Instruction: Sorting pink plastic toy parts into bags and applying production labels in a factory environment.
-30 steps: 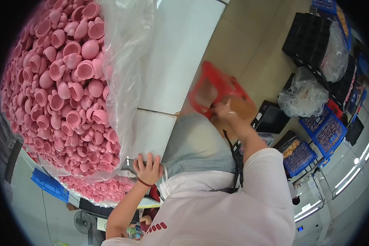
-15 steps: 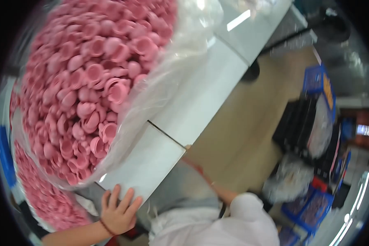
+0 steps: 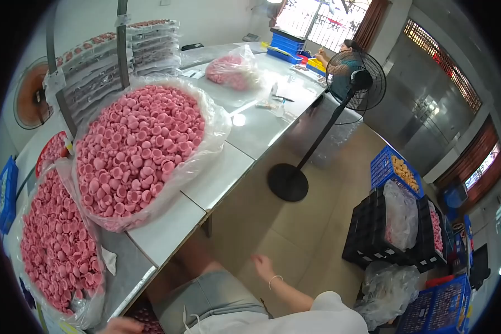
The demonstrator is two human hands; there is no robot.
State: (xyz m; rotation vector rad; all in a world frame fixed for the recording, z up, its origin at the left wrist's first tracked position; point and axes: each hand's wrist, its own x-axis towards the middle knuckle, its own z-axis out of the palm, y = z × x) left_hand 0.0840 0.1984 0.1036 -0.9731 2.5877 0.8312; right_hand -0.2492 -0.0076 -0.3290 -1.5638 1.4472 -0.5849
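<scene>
My left hand (image 3: 121, 325) is cut off by the lower edge, beside the table's near end; its fingers are blurred. Out over the floor, off the table's edge, my right hand (image 3: 263, 268) has loosely extended fingers and holds nothing. A bracelet is on that wrist. Nearest on the table, at the left, lies an open clear plastic bag (image 3: 102, 289) full of small pink pieces (image 3: 58, 239). Behind it, a bigger open clear bag (image 3: 220, 125) holds a heap of pink hollow cup-shaped pieces (image 3: 142, 147).
Trays (image 3: 153, 50) are stacked behind the bags. A tied bag of pink pieces (image 3: 228, 72) lies farther along the white table (image 3: 206, 178). A standing fan (image 3: 288, 182) is beside it; another person (image 3: 348, 45) sits beyond. Black crates (image 3: 367, 222) and blue baskets (image 3: 434, 306) stand at right.
The view has lifted and drawn back, showing the far table, fan and window. My left hand has left the table's edge and dropped to the lower rim. My right hand now shows over the floor.
</scene>
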